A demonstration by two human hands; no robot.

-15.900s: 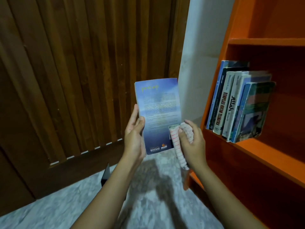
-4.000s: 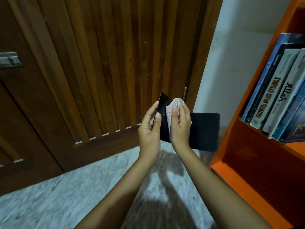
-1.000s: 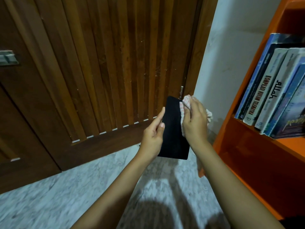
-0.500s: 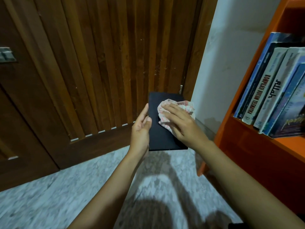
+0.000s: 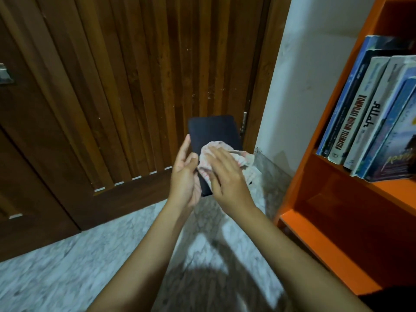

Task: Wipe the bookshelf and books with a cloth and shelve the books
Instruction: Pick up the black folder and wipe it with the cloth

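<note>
Left hand (image 5: 184, 176) clamps its fingers on the book (image 5: 213, 131). Right hand (image 5: 227, 179) presses the cloth (image 5: 244, 159) on it, fingers straight.

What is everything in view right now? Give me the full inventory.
black book: one, black, held upright before the door.
cloth: one, pink-and-white striped, pressed on the black book's cover.
shelved books: about six, blue, black and white, leaning on the bookshelf.
bookshelf: one, orange, right.
door: one, brown wood, behind.
floor: grey-white marble, below.
left hand: one, grips the black book's left edge.
right hand: one, presses the cloth, fingers flat.
</note>
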